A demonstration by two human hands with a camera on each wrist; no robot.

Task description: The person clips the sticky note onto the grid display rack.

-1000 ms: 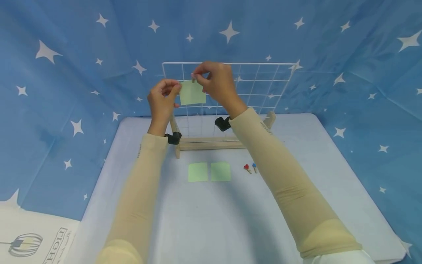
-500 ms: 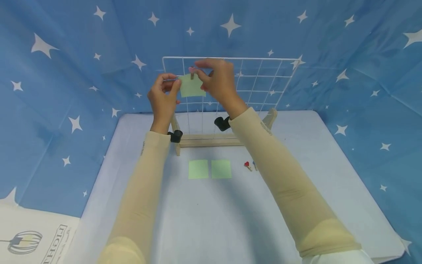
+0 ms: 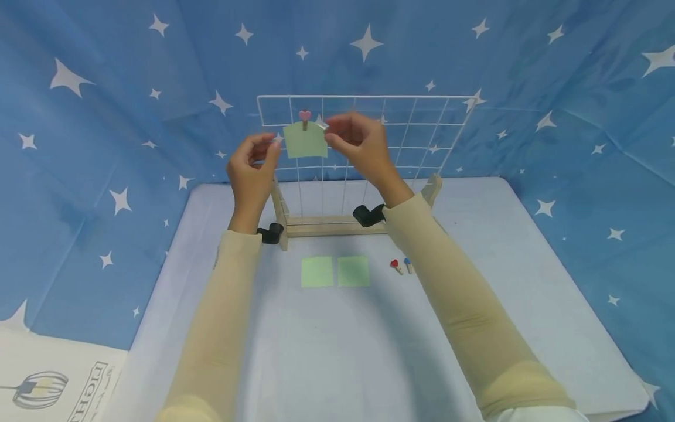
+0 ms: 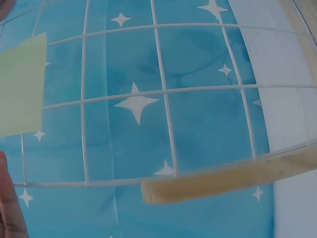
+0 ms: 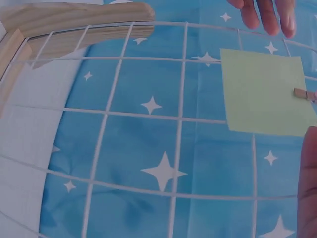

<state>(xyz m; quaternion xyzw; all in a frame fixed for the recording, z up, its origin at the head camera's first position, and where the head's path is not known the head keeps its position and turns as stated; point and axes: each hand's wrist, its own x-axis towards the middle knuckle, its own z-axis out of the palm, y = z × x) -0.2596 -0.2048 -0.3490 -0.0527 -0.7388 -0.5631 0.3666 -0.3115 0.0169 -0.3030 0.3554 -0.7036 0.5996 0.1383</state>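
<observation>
A light green paper note point(image 3: 306, 142) hangs on the white wire grid point(image 3: 406, 124), held at its top edge by a small wooden clip with a pink heart point(image 3: 304, 116). To the left of the note, my left hand point(image 3: 250, 170) is apart from it, fingers loosely bent around nothing. My right hand point(image 3: 366, 143) is at the note's right edge, off the clip. In the right wrist view its thumb point(image 5: 308, 181) lies close to a note corner; whether they touch is unclear. The left hand's fingertips point(image 5: 267, 17) show beyond the note's opposite edge.
Two more green notes point(image 3: 317, 272) point(image 3: 354, 271) lie side by side on the white table point(image 3: 316, 363). To their right are a red heart clip point(image 3: 395, 266) and a blue-topped clip point(image 3: 408, 265). A wooden base point(image 3: 337, 226) supports the grid. Blue star-printed cloth point(image 3: 211, 53) surrounds the table.
My right hand has let go of the pink heart clip and moved right and slightly down. My left hand has let go of the note's left edge and drawn back to the left.
</observation>
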